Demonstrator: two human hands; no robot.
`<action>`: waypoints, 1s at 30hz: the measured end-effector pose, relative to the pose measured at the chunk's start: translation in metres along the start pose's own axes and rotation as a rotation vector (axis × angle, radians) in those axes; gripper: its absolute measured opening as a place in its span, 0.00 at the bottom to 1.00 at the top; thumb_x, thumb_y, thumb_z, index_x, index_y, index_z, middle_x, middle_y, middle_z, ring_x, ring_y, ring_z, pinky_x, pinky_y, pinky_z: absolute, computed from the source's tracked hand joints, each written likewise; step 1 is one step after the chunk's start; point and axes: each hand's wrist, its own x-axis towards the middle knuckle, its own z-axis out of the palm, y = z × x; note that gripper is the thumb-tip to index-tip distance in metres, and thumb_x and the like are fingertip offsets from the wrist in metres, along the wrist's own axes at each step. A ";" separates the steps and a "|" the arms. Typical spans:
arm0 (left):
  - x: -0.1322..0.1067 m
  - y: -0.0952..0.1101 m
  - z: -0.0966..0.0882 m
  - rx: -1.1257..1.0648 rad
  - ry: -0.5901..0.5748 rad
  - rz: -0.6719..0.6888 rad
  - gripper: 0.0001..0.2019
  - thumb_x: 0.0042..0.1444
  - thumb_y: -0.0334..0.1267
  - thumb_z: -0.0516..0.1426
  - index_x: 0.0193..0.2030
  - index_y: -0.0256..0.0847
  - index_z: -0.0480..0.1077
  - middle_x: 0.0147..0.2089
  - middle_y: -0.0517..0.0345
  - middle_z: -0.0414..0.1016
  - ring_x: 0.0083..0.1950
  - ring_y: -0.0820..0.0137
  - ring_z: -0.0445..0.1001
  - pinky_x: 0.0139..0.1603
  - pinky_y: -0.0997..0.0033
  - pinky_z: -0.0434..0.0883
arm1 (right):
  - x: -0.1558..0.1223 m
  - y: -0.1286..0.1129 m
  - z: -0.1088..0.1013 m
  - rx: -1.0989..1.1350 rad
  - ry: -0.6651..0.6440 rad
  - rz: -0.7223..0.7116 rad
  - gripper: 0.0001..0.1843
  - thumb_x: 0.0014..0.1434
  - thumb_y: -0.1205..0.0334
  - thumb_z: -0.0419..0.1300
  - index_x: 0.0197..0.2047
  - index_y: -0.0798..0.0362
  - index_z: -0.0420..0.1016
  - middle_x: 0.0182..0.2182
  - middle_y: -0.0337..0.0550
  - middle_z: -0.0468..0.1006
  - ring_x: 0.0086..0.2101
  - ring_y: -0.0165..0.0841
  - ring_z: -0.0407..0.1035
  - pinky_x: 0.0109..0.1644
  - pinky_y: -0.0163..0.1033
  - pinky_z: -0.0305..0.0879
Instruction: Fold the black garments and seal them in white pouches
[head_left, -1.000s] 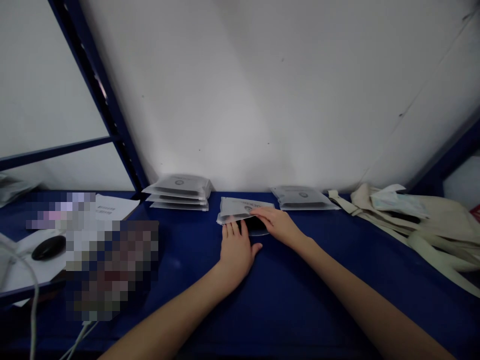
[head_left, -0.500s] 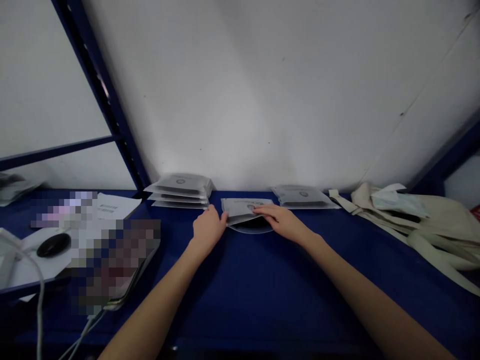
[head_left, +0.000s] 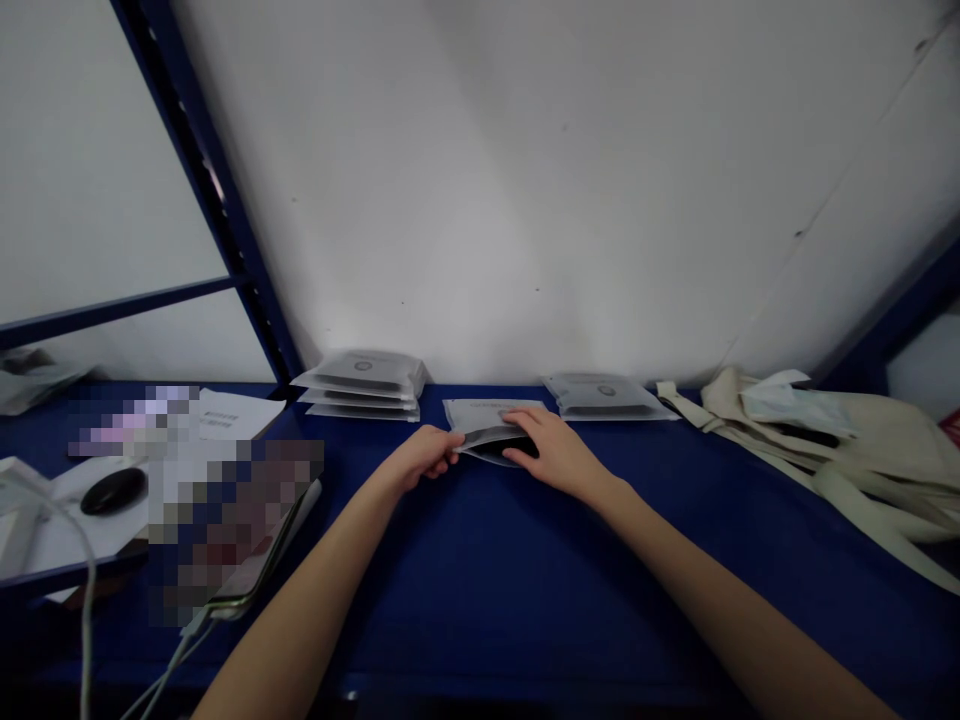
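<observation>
A frosted plastic zip bag (head_left: 478,412) with dark print lies on the blue table, its mouth gaping toward me. Something black shows inside the opening. My left hand (head_left: 426,455) pinches the left corner of the mouth between thumb and fingers. Over the right side of the bag is my right hand (head_left: 559,452), fingers on the upper layer and thumb at the opening. To the left rises a stack of similar filled bags (head_left: 364,378). Another such bag (head_left: 606,395) rests to the right, near the wall.
Beige fabric straps and cloth (head_left: 862,455) are heaped at the right. On the left are papers (head_left: 225,415), a black computer mouse (head_left: 114,491), a phone (head_left: 251,570) and white cables (head_left: 88,610). A white wall (head_left: 487,200) closes off the back of the blue table (head_left: 517,590).
My left hand has turned and now pinches the bag's corner. My right thumb has moved to the opening, and the mouth stands wider apart on its left side.
</observation>
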 end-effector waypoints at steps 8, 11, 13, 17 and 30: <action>0.002 -0.002 0.014 -0.104 -0.083 -0.024 0.16 0.57 0.39 0.53 0.20 0.36 0.60 0.16 0.66 0.60 0.14 0.83 0.51 0.18 0.76 0.43 | 0.007 -0.004 0.021 -0.112 0.104 0.101 0.19 0.51 0.56 0.64 0.45 0.55 0.69 0.43 0.53 0.72 0.45 0.46 0.67 0.48 0.51 0.64; 0.003 -0.003 0.017 -0.138 -0.086 -0.024 0.15 0.56 0.39 0.54 0.21 0.36 0.60 0.17 0.66 0.60 0.14 0.83 0.50 0.18 0.76 0.43 | 0.006 -0.007 0.017 -0.046 0.127 0.049 0.18 0.52 0.58 0.63 0.45 0.54 0.69 0.43 0.52 0.71 0.45 0.44 0.66 0.48 0.49 0.63; 0.003 -0.003 0.017 -0.171 -0.084 -0.023 0.15 0.55 0.40 0.54 0.21 0.36 0.60 0.17 0.66 0.60 0.14 0.83 0.50 0.18 0.76 0.43 | 0.004 -0.015 0.011 0.016 0.166 -0.011 0.15 0.53 0.61 0.61 0.45 0.54 0.69 0.43 0.51 0.71 0.45 0.42 0.65 0.49 0.48 0.63; 0.005 -0.003 0.017 -0.268 -0.089 -0.007 0.13 0.55 0.39 0.55 0.23 0.35 0.62 0.18 0.66 0.61 0.14 0.84 0.49 0.18 0.77 0.44 | -0.001 -0.044 0.000 0.151 0.219 -0.024 0.04 0.56 0.65 0.55 0.31 0.53 0.70 0.33 0.46 0.72 0.37 0.38 0.66 0.42 0.42 0.62; 0.002 -0.004 0.023 -0.216 -0.063 0.123 0.14 0.52 0.43 0.54 0.21 0.38 0.59 0.14 0.71 0.50 0.14 0.83 0.46 0.19 0.75 0.40 | 0.003 -0.065 -0.002 1.535 -0.284 1.016 0.16 0.64 0.56 0.51 0.33 0.59 0.71 0.17 0.34 0.69 0.15 0.19 0.61 0.17 0.25 0.56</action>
